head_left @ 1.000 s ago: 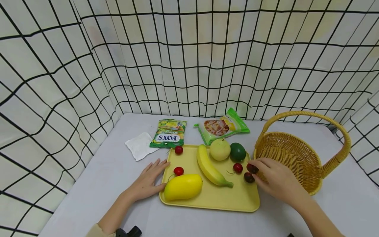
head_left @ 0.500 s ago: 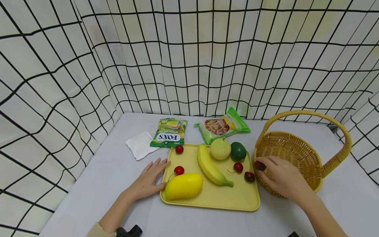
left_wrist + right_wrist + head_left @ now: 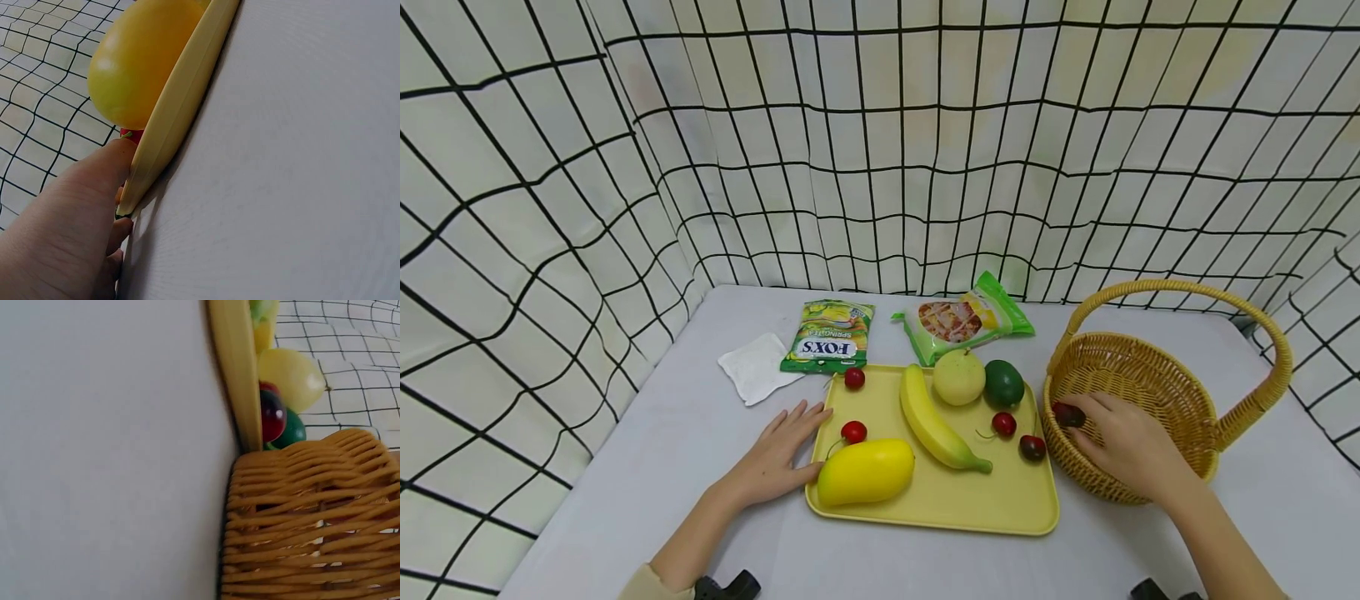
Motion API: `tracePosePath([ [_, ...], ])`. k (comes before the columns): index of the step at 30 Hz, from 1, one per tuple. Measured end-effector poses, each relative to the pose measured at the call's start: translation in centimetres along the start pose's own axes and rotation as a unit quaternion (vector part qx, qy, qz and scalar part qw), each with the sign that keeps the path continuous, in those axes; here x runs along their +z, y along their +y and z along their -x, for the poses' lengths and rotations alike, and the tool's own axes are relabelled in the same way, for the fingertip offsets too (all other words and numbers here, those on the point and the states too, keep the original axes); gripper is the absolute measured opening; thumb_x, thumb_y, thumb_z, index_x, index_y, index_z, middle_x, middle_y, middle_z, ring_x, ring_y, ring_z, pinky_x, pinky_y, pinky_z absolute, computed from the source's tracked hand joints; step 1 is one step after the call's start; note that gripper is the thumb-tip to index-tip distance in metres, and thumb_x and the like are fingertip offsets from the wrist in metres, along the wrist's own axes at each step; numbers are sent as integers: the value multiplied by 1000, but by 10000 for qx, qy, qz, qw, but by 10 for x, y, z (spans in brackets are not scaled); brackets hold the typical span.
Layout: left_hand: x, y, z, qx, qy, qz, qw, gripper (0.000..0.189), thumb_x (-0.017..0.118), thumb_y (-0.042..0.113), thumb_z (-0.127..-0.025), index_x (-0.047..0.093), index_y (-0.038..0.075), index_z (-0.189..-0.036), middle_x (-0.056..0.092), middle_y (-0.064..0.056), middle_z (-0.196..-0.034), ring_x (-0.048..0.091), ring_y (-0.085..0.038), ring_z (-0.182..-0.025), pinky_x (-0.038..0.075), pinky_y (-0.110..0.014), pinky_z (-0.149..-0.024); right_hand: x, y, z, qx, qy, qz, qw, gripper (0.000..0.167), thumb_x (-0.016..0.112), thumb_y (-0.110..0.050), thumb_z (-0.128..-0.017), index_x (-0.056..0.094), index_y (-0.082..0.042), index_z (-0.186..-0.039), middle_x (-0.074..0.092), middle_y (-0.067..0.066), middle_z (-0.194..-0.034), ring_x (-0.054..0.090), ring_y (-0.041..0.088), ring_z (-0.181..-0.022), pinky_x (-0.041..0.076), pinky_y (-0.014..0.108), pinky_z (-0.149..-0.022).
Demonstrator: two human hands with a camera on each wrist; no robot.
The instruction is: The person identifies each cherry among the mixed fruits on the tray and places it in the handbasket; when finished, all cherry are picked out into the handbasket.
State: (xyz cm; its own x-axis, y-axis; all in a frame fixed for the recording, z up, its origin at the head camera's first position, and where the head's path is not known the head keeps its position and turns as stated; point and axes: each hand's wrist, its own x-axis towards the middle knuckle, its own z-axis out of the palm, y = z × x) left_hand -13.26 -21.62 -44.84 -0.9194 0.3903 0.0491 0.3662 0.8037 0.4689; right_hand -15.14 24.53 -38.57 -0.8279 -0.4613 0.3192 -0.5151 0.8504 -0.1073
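In the head view my right hand [image 3: 1123,437] reaches over the near rim into the wicker basket [image 3: 1251,417], pinching a dark red cherry [image 3: 1067,414] by the basket's left inner wall. The basket hides that hand in the right wrist view. My left hand [image 3: 778,458] lies with fingers spread against the left edge of the yellow tray [image 3: 962,508]. On the tray are a yellow mango [image 3: 867,472], a banana [image 3: 936,425], a pale green pear-like fruit [image 3: 958,377], a dark green fruit [image 3: 1003,383], a dark cherry [image 3: 1032,448] and several red cherries [image 3: 1003,424].
Behind the tray lie a green FOX'S candy bag [image 3: 829,336] and another green snack packet [image 3: 966,319]. A white cloth [image 3: 758,368] sits at the left. Black netting over white sheeting encloses the table's back and sides. The basket's tall handle [image 3: 1172,287] arches upward.
My right hand has lifted a dark cherry off the tray's right side and carried it rightward into the basket. The left hand stays at the tray's edge.
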Motion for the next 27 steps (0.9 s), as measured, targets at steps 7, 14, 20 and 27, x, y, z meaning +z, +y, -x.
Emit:
tracePosePath([
  [7,0,0,0,-35,-15,22,10000,70,61,35,-80,34,19,-143,27,-4,-148,14,-27,-138,6,-50,-110,5,9,1,112,-219,-129,9996,36,71,-19,-78,61,-9,-111,63,7,-93,62,23,-77,52,39,-59],
  [14,0,0,0,-34,-12,26,10000,70,62,35,-80,34,19,-142,27,-3,-148,14,-26,-138,6,-49,-110,9,12,1,232,-453,-323,9982,35,70,-20,-79,61,-8,-110,63,8,-97,62,26,-83,53,42,-65],
  [20,1,-1,0,-1,19,5,10000,70,62,35,-80,34,20,-142,28,-4,-148,15,-26,-138,7,-50,-110,14,15,1,281,-513,-366,9976,34,70,-20,-79,62,-10,-110,62,6,-97,61,23,-81,52,39,-61],
  [27,2,-2,-1,-11,20,-3,10000,70,62,35,-80,34,20,-143,28,-3,-148,15,-26,-138,7,-49,-110,20,18,0,256,-739,-635,9949,35,73,-12,-75,62,-10,-108,60,3,-96,59,20,-82,50,37,-63],
])
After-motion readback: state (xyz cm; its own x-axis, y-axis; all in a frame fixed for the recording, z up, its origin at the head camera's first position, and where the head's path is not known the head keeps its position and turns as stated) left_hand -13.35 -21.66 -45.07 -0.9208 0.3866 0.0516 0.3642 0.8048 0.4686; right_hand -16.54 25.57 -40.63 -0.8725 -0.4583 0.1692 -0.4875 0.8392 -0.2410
